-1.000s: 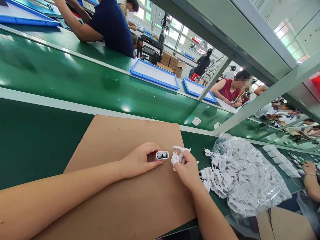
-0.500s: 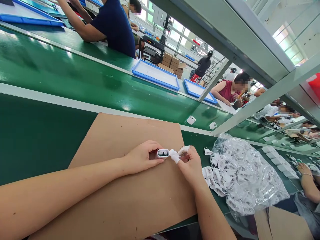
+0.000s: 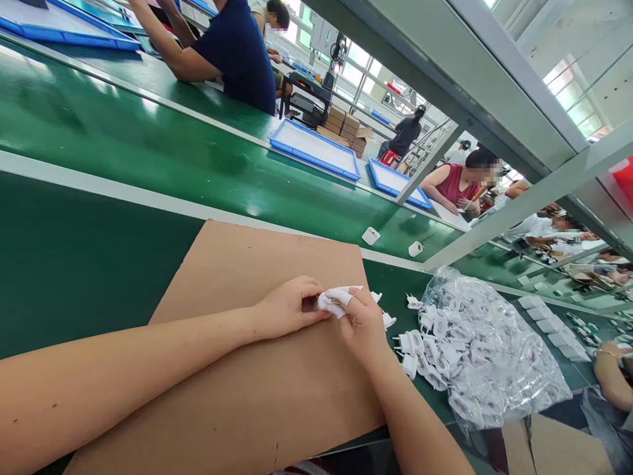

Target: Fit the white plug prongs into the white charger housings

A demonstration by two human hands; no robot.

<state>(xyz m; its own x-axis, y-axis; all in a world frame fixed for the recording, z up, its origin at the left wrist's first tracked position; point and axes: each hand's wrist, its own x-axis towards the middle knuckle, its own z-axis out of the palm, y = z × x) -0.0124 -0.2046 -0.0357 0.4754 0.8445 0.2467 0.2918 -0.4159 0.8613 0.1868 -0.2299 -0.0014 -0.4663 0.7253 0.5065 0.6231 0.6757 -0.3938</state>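
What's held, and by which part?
Left hand holds a white casing by its sides; right hand covers its end, so whether that one grips anything is hidden.

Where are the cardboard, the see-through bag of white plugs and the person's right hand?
Cardboard (image 3: 291,396): head view, on its bare front part.
See-through bag (image 3: 531,354): head view, on its clear wall, right of the middle.
Right hand (image 3: 363,328): head view, on the back of the hand.

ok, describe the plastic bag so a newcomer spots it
Find the brown cardboard sheet on the green bench. The plastic bag lies past its right edge, beyond the right hand. It's clear, bulging with white plug pieces; those beside it lie loose.
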